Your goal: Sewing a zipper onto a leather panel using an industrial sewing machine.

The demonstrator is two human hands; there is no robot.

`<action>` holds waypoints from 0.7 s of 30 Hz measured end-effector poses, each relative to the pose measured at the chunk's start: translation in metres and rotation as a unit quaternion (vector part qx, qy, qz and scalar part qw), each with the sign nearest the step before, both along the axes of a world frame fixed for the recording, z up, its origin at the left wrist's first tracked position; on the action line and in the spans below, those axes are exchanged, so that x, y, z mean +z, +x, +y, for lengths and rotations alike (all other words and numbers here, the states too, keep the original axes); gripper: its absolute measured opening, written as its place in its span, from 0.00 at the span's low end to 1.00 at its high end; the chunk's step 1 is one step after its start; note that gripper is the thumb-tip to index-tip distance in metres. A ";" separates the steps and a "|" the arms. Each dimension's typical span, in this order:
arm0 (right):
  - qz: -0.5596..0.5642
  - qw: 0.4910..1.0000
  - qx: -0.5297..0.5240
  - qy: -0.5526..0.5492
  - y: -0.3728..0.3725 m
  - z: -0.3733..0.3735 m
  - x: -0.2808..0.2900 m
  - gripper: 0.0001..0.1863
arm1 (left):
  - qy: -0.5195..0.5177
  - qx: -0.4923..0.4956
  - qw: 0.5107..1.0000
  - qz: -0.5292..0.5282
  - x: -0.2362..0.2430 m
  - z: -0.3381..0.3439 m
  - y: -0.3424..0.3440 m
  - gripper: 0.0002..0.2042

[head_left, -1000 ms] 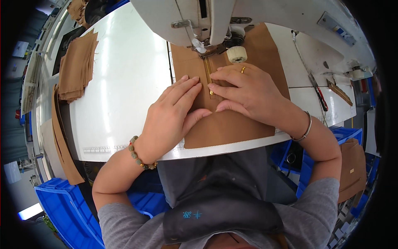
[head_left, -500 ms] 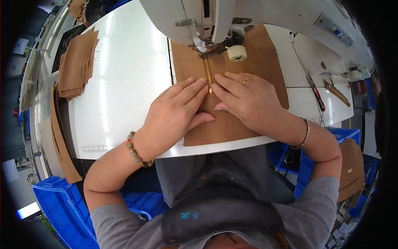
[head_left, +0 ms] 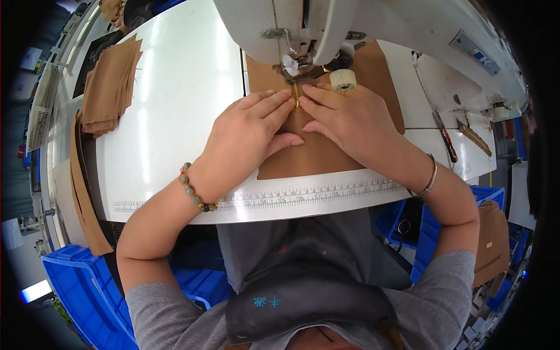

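Observation:
A brown fabric piece [head_left: 318, 154] lies flat on the white sewing table [head_left: 175, 111], its far end under the presser foot [head_left: 300, 73] of a white sewing machine [head_left: 303, 23]. A gold zipper [head_left: 296, 98] runs along its middle toward the needle. My left hand [head_left: 248, 137] presses flat on the fabric left of the zipper, fingertips beside it. My right hand [head_left: 344, 119] presses flat on the right side, fingertips touching the zipper. Both hands lie close together just before the presser foot.
A stack of brown fabric pieces [head_left: 108, 87] sits at the table's far left. More brown pieces [head_left: 81, 198] hang over the left edge. Blue plastic bins [head_left: 76, 286] stand below on the left and right. Scissors [head_left: 446, 143] and small tools lie right of the machine. A small cream roll [head_left: 343, 79] sits by the needle.
Both hands have slid forward with the fabric toward the presser foot, and the zipper has advanced under the needle.

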State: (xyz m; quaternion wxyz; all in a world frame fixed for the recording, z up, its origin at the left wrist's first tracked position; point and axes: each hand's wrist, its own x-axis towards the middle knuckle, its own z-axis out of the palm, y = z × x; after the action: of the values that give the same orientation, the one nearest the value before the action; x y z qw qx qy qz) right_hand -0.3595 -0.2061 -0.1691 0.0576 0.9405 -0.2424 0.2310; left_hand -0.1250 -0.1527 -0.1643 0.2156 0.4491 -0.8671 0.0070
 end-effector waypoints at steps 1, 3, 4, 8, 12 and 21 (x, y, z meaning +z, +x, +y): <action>0.005 1.000 -0.011 0.018 0.000 -0.003 -0.001 0.21 | -0.009 0.004 1.000 0.001 -0.001 -0.003 0.000 0.28; 0.011 0.999 -0.020 0.036 0.001 -0.007 -0.003 0.21 | -0.018 0.009 1.000 0.004 -0.002 -0.006 0.000 0.27; 0.001 0.999 -0.023 0.036 0.002 -0.010 -0.003 0.21 | -0.024 0.013 1.000 0.005 -0.002 -0.008 0.001 0.27; -0.031 0.999 -0.014 0.020 0.001 -0.013 -0.007 0.22 | -0.030 0.025 0.999 0.000 -0.003 -0.009 0.000 0.26; -0.027 1.000 -0.004 0.002 -0.001 -0.012 -0.009 0.22 | -0.035 0.030 0.999 0.002 -0.003 -0.008 0.001 0.25; -0.031 0.999 -0.007 0.037 0.001 -0.013 -0.008 0.24 | -0.035 0.027 0.999 0.012 -0.004 -0.010 0.002 0.25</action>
State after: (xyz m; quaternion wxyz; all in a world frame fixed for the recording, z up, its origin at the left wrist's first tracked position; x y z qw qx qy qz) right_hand -0.3589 -0.2190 -0.1767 0.0168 0.9326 -0.2595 0.2504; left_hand -0.1234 -0.1631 -0.1685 0.2412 0.4648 -0.8510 0.0383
